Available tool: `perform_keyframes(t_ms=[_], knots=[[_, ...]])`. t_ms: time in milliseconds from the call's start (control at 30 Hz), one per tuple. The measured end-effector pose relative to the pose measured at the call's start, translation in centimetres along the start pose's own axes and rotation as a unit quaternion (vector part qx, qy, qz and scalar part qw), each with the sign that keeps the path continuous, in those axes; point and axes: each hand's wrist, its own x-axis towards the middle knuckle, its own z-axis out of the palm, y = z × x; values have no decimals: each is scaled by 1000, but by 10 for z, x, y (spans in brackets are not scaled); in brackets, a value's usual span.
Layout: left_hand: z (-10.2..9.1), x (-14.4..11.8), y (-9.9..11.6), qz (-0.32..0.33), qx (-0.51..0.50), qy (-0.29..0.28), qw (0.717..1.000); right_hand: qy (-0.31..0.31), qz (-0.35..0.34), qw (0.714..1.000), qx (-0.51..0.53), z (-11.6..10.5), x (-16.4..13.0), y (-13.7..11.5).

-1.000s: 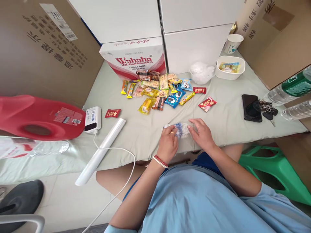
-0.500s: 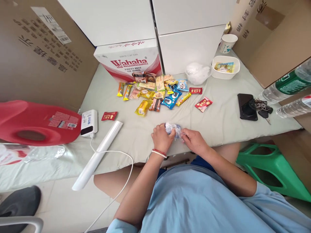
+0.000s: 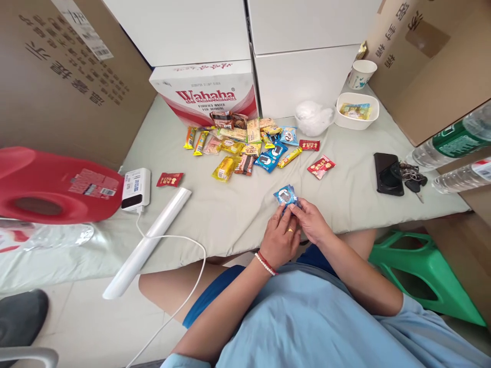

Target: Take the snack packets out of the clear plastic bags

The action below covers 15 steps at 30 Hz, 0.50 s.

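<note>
A small blue snack packet (image 3: 286, 195) with a dark picture on its front is held above the near edge of the cloth-covered table. My left hand (image 3: 281, 237), with a ring and a beaded bracelet, pinches its lower edge. From the right, the thumb and fingers of my right hand (image 3: 312, 222) close on the same edge. My fingers hide the packet's bottom part. Beyond it lies a loose pile of wrapped snacks, among them a similar blue packet (image 3: 271, 156), a yellow packet (image 3: 224, 168) and a red packet (image 3: 321, 167).
At the left are a red jug (image 3: 57, 186), a white device (image 3: 136, 189) with a cable and a long white bar (image 3: 148, 245). A Wahaha carton (image 3: 207, 94) backs the pile. Rightward stand a plastic bag (image 3: 313, 117), a white tub (image 3: 357, 116), a phone (image 3: 388, 174) and bottles (image 3: 452, 135).
The crinkled, pale side of the packet faced up before; now its blue printed front shows. My left hand has moved right and nearer my body, meeting my right hand at the lower edge.
</note>
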Motion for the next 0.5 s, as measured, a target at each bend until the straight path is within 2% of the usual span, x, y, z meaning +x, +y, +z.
perform_keyframes(t_ms=[67, 133, 200, 267, 367, 500], knots=[[-10, -4, -9, 15, -1, -10, 1000, 7, -6, 1000, -23, -6, 3, 2], [-27, -11, -29, 6, 9, 15, 1000, 18, -17, 998, -49, -18, 7, 1], [-45, -21, -56, -58, 49, 79, 994, 45, -45, 994, -93, -40, 16, -5], [-57, -32, -85, -127, 104, 114, 980, 92, -84, 983, -135, -72, 31, -18], [-63, -42, -114, -159, 161, 125, 966, 181, -135, 966, -125, -138, 69, -59], [-61, -42, -115, -112, 231, 90, 962, 307, -217, 923, -78, -224, 144, -144]])
